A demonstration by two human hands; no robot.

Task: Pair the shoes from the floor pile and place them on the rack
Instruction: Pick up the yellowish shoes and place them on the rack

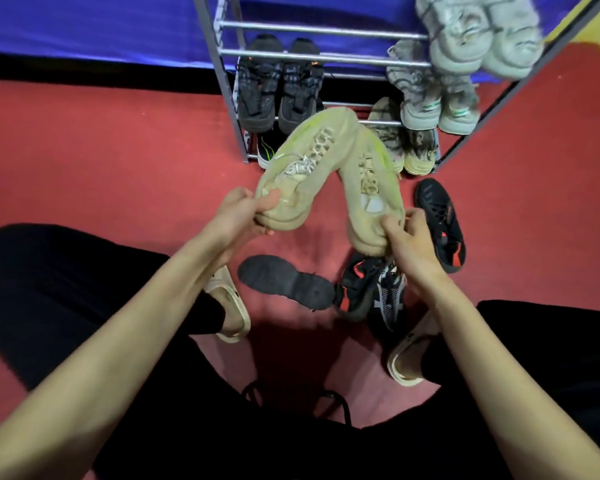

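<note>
Two pale beige knit sneakers with yellow-green tint near the toes are held up in front of the rack (222,84) — one per hand. Left hand (238,216) grips the heel of the left sneaker (302,168), thumb on top, fingers curled under the sole. Right hand (411,237) pinches the heel of the right sneaker (371,181), fingers wrapped round the back. Both shoes are soft, chunky-soled, with white laces; slightly motion-blurred.

Long axes run heel-near to toe-far; toes converge and touch near the rack's lower tier, heels spread apart — an inverted V.

Counts: on the rack, one dark pair (279,84) on the middle tier left, one grey-white pair (433,98) on the middle tier right, one pale grey pair (478,32) higher up, one worn beige pair (404,143) at the bottom right, and one black shoe with green stripes (267,148) at the bottom left, partly hidden. On the red floor (101,150): four loose shoes — one black sole-up shoe (284,282), one black-red shoe (440,223) lying to the right, one black-red shoe (355,289) and one black-white shoe (390,296) touching under the right wrist.
</note>
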